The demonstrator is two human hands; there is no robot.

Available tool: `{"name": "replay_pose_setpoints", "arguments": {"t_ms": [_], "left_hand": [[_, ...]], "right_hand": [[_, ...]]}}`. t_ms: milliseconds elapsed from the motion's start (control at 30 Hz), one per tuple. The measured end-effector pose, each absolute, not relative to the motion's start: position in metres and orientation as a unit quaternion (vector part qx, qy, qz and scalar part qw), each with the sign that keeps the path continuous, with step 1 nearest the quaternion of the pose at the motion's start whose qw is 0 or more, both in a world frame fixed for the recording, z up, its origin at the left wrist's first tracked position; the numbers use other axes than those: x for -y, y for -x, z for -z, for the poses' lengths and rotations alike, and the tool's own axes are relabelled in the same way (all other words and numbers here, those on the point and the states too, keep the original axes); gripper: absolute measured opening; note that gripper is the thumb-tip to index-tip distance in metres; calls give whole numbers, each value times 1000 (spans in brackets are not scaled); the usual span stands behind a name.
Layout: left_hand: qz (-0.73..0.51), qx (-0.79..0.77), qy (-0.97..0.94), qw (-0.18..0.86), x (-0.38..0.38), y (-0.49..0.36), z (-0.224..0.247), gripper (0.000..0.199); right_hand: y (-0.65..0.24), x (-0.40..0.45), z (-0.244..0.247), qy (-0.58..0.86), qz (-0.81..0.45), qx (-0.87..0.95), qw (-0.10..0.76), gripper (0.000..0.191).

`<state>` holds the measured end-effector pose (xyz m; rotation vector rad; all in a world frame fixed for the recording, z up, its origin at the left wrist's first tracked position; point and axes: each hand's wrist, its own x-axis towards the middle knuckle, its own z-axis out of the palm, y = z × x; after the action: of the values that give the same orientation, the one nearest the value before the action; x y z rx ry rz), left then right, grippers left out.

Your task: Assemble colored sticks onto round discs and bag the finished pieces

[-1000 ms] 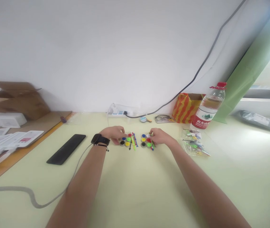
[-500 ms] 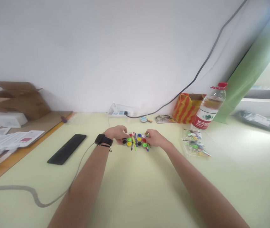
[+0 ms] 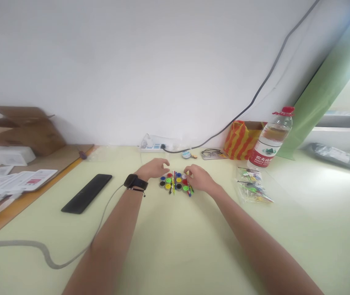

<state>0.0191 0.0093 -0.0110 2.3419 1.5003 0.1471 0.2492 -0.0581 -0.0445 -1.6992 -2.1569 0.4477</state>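
Several small coloured discs, such as a yellow disc [image 3: 168, 186] and a black disc [image 3: 179, 187], sit in two groups on the pale green table. Thin coloured sticks [image 3: 174, 182] stand between the groups, and more sticks [image 3: 189, 190] lie at the right end. My left hand [image 3: 155, 168] is just behind the left group, thumb and forefinger apart with nothing between them. At the right group, my right hand [image 3: 200, 178] has its bent fingers and thumb apart beside the white and red discs. Whether its fingertips touch a disc, I cannot tell.
A black flat slab [image 3: 86, 194] and a grey cable [image 3: 47, 256] lie to the left. Clear bags of coloured parts [image 3: 255, 191] and a water bottle [image 3: 270, 141] are at the right. A power strip [image 3: 152, 146] is against the wall; a cardboard box [image 3: 36, 131] is far left.
My left hand has lifted off the left discs and moved slightly back. My right hand has shifted a little left and back, its fingers loosened. The right discs and sticks sit slightly further left.
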Motion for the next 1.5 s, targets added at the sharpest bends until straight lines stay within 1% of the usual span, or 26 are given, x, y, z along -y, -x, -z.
{"name": "replay_pose_setpoints", "arguments": {"t_ms": [233,367,467,633,700,833,967,1067,1167,1300,1400,1500], "left_hand": [[-58,-451,-872,182,-2,-46,21,34],[-51,-438,-880,179,1,-48,23,29],[-49,-443,-877,178,1,-46,22,32],[-61,-470,-864,173,-5,-35,19,43],[-64,-487,-854,171,-10,-26,20,45],[-53,-509,-841,174,-18,-11,21,38],[-32,-506,-842,187,-18,-5,20,28],[-23,-503,-842,194,-16,-5,17,27],[-21,-506,-839,198,-16,-5,16,29],[-36,-513,-834,198,-18,-3,15,39],[-55,-509,-835,201,-18,-2,12,41],[-105,-500,-834,206,-17,-3,7,41]], "right_hand": [[-245,58,48,596,-110,779,161,14],[-244,60,49,598,-97,780,157,13],[-243,60,51,600,-92,779,159,14],[-246,56,51,608,-95,770,167,13],[-250,55,49,611,-96,766,175,14],[-262,53,42,615,-102,759,188,16],[-274,50,36,622,-113,751,191,15],[-284,46,30,625,-123,746,193,14],[-306,45,18,627,-136,742,194,15],[-367,52,-4,633,-163,735,180,19],[-428,61,-12,688,-209,674,168,23],[-478,68,-5,761,-212,596,147,18]]}}
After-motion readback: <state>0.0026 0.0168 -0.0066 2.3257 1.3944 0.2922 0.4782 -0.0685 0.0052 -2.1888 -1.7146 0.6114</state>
